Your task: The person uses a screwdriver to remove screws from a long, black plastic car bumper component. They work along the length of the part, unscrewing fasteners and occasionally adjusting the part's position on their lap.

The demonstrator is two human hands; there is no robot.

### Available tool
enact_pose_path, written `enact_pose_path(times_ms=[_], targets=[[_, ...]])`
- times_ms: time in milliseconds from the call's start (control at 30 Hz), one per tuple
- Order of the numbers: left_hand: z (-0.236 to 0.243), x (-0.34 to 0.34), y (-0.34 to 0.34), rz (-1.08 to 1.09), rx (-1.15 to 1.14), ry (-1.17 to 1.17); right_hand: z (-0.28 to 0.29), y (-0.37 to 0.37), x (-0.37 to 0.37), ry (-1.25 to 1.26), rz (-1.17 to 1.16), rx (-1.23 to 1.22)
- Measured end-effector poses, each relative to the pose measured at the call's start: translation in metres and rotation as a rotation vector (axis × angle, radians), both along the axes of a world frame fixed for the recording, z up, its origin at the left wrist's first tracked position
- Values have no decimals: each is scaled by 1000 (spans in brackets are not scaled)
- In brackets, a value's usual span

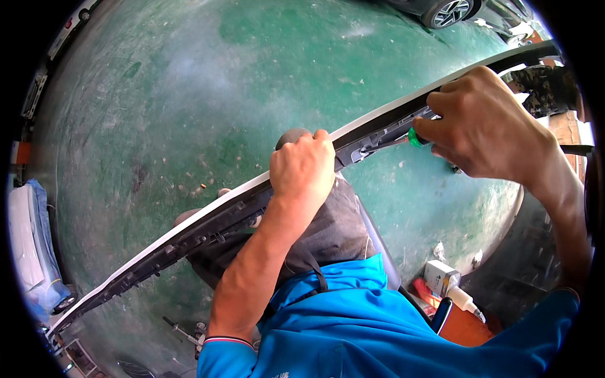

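Here, long strip (236, 211): slants from the lower left to the upper right, across and above the person's lap; one edge is white, the rest dark, with small clips and brackets along it.
Left hand (304, 165): clamped in a fist over the strip near its middle, knuckles up, above the knees.
Right hand (482, 123): closed around the handle of a green-handled tool (413, 137), farther up the strip; the two hands are apart.
Tool shaft (391, 144): metal, pointing left toward the dark backing, between the hands; whether its tip touches is too small to tell.
Grey trousers (337, 220): below the strip and the left forearm.
Blue shirt (353, 321): fills the lower middle, with short sleeves.
Orange-red surface (463, 331): at lower right, near a white box (440, 276) and a white bottle (465, 299) lying tilted.
Green floor (189, 82): scuffed and specked, spread out beyond the strip.
Car wheel (449, 12): at the top right, under a dark car body.
Plastic-wrapped bundle (30, 242): white and blue, at the far left.
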State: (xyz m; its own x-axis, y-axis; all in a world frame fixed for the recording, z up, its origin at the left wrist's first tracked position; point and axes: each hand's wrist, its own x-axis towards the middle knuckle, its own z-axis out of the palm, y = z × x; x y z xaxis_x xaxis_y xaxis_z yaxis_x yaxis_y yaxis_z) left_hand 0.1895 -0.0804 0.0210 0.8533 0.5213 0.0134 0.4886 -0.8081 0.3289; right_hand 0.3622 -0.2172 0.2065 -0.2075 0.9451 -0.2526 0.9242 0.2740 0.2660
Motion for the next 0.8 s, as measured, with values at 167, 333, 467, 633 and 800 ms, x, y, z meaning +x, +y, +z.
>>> enact_pose_path(times_ms=[167,333,467,633,800], targets=[[-9,-1,4,-10,-12,2,-13,-8,11,125,-212,-13],[-5,-4,7,-5,-19,32,-14,-8,18,169,-139,57],[-2,-2,5,-17,1,38,-12,-1,21,49,156,86],[-3,-4,5,-10,-9,45,-13,-1,31,98,84,24],[-13,-7,9,-13,-15,28,-19,-1,28,111,-34,16]])
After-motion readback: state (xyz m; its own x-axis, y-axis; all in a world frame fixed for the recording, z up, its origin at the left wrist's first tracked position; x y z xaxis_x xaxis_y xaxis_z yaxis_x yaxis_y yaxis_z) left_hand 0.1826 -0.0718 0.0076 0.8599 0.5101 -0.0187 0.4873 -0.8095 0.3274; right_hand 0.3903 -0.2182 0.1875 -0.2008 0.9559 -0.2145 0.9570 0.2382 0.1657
